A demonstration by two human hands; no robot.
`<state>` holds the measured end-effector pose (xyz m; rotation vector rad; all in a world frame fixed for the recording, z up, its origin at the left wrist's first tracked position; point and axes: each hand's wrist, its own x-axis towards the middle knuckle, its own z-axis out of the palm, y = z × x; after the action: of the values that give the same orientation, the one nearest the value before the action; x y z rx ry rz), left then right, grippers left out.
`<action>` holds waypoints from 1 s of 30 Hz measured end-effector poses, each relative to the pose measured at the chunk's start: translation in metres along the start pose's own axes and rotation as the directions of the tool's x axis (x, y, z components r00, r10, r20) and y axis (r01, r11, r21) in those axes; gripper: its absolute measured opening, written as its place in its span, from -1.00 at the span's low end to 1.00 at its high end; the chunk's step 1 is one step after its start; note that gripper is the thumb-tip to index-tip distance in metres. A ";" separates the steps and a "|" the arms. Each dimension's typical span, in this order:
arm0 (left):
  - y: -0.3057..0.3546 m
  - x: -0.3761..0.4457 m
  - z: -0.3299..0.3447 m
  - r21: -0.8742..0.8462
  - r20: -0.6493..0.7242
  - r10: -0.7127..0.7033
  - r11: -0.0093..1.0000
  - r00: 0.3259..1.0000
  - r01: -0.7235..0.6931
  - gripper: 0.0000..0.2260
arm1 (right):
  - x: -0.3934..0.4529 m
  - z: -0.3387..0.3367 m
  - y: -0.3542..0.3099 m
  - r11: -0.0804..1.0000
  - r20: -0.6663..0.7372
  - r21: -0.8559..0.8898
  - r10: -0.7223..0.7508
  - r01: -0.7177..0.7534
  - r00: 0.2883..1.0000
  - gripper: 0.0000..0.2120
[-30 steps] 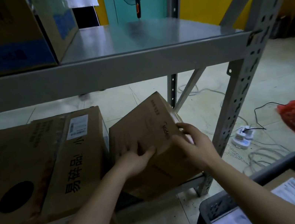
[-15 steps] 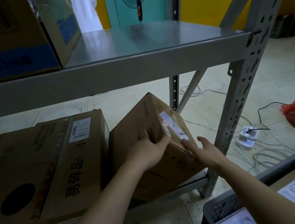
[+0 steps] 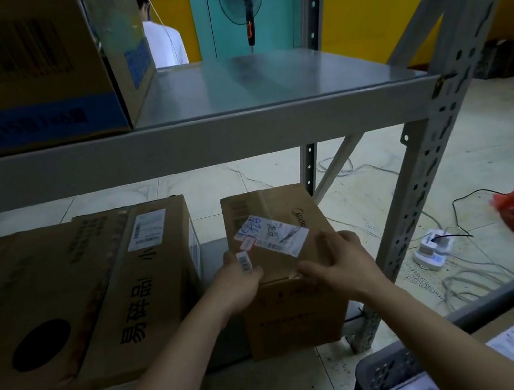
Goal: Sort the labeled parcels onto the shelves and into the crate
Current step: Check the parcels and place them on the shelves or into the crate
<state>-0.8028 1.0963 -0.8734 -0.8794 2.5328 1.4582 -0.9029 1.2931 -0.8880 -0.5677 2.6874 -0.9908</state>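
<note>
The cardboard parcel [image 3: 283, 268], tilted half a second ago, is now sitting upright on the lower shelf [image 3: 213, 256], right of the large box [image 3: 101, 289]. Left hand [image 3: 241, 284] and right hand [image 3: 341, 262] are gripping its near top edge, fingers curled.

Grey metal rack. Upper shelf [image 3: 264, 84]: one blue-banded carton [image 3: 18, 74] at left. Lower shelf [image 3: 212, 253]: large fragile-marked carton [image 3: 95, 296] left, smaller labeled parcel [image 3: 282, 272] right, upright. Floor [image 3: 366, 183]: dark crate [image 3: 413, 362], cables [image 3: 467, 282].
</note>
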 end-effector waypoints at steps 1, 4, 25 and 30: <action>-0.004 0.001 0.000 0.018 -0.010 0.022 1.000 1.000 -0.021 -0.51 | 0.000 0.002 0.001 1.000 -0.005 0.018 0.000 0.000 1.000 -0.17; -0.008 0.000 -0.001 0.005 -0.015 0.046 0.999 0.999 -0.046 -0.53 | -0.002 0.000 0.000 0.999 0.008 0.031 0.003 -0.003 1.000 -0.17; 0.007 0.071 -0.030 0.539 0.000 0.207 0.824 0.978 -0.175 0.02 | -0.016 0.022 0.000 0.903 -0.142 0.123 0.427 -0.412 0.893 -0.15; 0.007 0.096 -0.039 0.627 -0.045 0.236 0.764 0.971 -0.157 -0.03 | -0.017 0.027 -0.004 0.884 -0.133 0.223 0.444 -0.410 0.886 -0.17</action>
<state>-0.8787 1.0253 -0.8804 -0.6054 2.9671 0.5006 -0.8773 1.2822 -0.9040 0.1652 2.6484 -1.1878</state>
